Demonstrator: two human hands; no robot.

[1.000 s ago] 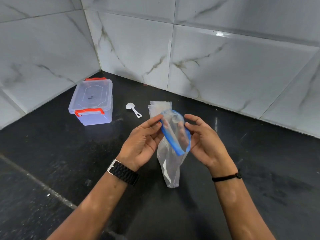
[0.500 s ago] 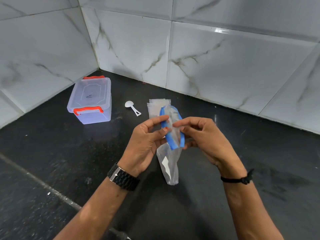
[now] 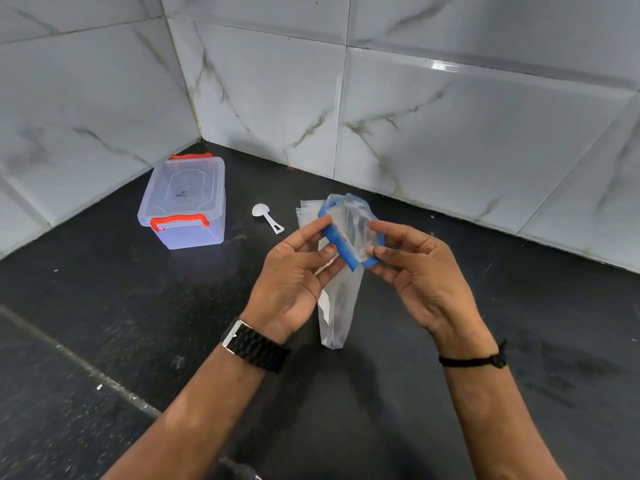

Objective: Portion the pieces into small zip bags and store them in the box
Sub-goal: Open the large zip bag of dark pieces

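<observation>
Clear zip bag (image 3: 341,299), blue mouth pinched between both hands' fingers (image 3: 320,226)

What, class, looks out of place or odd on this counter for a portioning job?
Nothing is spilled or damaged. One oddity: no pieces to portion show anywhere. Both hands hold a clear zip bag open, and the box sits lidded.

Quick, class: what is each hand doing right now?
Left hand: pinches the bag by its blue rim.
Right hand: pinches the rim's other side.
</observation>
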